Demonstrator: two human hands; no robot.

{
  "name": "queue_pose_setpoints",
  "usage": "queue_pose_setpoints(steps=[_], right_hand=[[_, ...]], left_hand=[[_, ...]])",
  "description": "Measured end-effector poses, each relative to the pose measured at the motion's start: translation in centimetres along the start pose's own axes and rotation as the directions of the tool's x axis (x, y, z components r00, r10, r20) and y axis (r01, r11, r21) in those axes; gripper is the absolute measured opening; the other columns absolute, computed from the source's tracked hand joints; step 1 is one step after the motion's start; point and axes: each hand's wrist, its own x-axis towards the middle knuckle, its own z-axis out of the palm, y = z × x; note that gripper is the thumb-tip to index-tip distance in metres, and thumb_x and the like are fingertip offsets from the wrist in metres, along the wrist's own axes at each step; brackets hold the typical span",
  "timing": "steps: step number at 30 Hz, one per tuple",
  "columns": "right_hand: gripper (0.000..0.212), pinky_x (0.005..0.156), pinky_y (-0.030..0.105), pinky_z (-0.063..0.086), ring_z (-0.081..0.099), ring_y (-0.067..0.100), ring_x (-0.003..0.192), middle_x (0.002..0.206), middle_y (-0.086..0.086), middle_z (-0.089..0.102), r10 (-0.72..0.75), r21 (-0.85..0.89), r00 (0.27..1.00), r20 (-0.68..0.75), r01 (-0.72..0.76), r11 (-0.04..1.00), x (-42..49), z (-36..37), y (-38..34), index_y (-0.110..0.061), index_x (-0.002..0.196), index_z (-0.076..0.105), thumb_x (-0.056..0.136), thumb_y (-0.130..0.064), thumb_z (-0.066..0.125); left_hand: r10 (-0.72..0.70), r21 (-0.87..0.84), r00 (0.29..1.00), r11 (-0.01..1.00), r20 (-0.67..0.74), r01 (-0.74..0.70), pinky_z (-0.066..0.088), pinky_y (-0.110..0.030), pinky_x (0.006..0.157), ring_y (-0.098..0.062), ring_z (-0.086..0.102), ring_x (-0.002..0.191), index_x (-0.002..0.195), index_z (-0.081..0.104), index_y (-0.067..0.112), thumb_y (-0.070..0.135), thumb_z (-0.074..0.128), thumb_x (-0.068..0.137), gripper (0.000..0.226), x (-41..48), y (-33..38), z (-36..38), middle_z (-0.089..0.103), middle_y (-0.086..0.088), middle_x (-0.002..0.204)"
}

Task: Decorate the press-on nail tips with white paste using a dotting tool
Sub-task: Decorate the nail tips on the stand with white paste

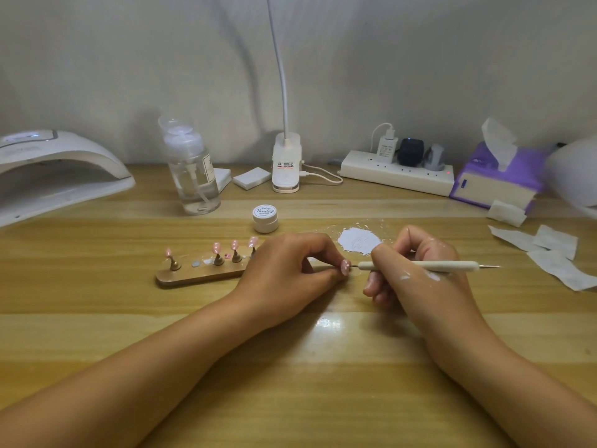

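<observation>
I see the pink nail tip (pixel 345 267), dotted white, pinched in the curled fingers of the left hand (pixel 290 270) low over the wooden table (pixel 290 367). The right hand (pixel 420 279), smeared with white, grips the dotting tool (pixel 420 266) like a pen, level, with its fine point at the tip's edge; I cannot tell whether it touches. Just behind both hands lies a puddle of white paste (pixel 358 243), with a small lidded jar (pixel 265 218) to its left. Further left, the stand (pixel 200 275) carries four more pink tips (pixel 216 248) upright on posts.
</observation>
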Motion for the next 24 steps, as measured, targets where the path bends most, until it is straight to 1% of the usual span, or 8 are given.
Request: queue_pose_setpoints(steps=[5,10,15,20,22,24], right_hand=[[0.018,0.052,0.034,0.043,0.056,0.012,0.044,0.053,0.009,0.066,-0.004,-0.013,1.0,0.013,0.004,1.0,0.0,0.07,0.01,-0.015,0.066,0.044,0.062,-0.026,0.058],[0.018,0.044,0.028,0.042,0.053,0.013,0.042,0.051,0.01,0.065,-0.009,0.021,1.0,-0.001,0.009,1.0,0.05,0.02,-0.03,-0.013,0.066,0.043,0.062,-0.024,0.057],[0.018,0.047,0.03,0.045,0.055,0.013,0.044,0.052,0.01,0.066,-0.018,0.002,1.0,0.015,0.018,1.0,0.09,0.04,0.15,-0.013,0.066,0.045,0.063,-0.025,0.058],[0.018,0.043,0.024,0.044,0.054,0.012,0.042,0.052,0.01,0.066,-0.022,0.012,1.0,0.014,0.021,1.0,0.07,-0.03,0.19,-0.014,0.066,0.044,0.063,-0.025,0.058],[0.018,0.043,0.027,0.042,0.054,0.012,0.042,0.052,0.009,0.066,-0.022,0.023,1.0,0.002,0.022,0.999,0.09,-0.1,0.16,-0.014,0.066,0.044,0.064,-0.025,0.058],[0.018,0.048,0.03,0.043,0.055,0.012,0.043,0.053,0.009,0.067,-0.024,0.026,1.0,-0.004,0.024,0.999,0.1,-0.12,0.15,-0.015,0.067,0.044,0.065,-0.026,0.058]], left_hand=[[0.009,-0.007,1.0,1.0,-0.002,-0.009,0.03,-0.014,0.052,0.001,0.052,0.05,0.08,0.072,0.029,0.029,0.075,0.084,0.005,-0.06,-0.05,0.0,0.071,0.022,0.083],[0.016,-0.004,1.0,1.0,-0.001,-0.016,0.031,-0.016,0.053,0.0,0.052,0.051,0.081,0.073,0.028,0.029,0.074,0.084,0.003,-0.02,-0.09,0.01,0.072,0.022,0.086],[0.014,0.006,1.0,1.0,-0.002,-0.014,0.03,-0.012,0.052,0.002,0.051,0.049,0.078,0.07,0.033,0.03,0.075,0.083,0.008,-0.06,-0.13,-0.01,0.067,0.027,0.076],[0.009,0.009,1.0,1.0,-0.007,-0.009,0.029,-0.012,0.052,0.001,0.052,0.05,0.078,0.071,0.031,0.029,0.075,0.083,0.007,0.01,-0.14,0.04,0.065,0.029,0.073],[0.013,0.001,1.0,1.0,-0.005,-0.013,0.028,-0.012,0.051,0.002,0.051,0.049,0.079,0.072,0.029,0.028,0.075,0.084,0.006,0.01,-0.15,0.05,0.065,0.029,0.071],[0.017,-0.004,1.0,1.0,-0.004,-0.017,0.028,-0.013,0.052,0.001,0.051,0.049,0.078,0.072,0.029,0.029,0.075,0.084,0.007,0.01,-0.16,0.06,0.066,0.027,0.073]])
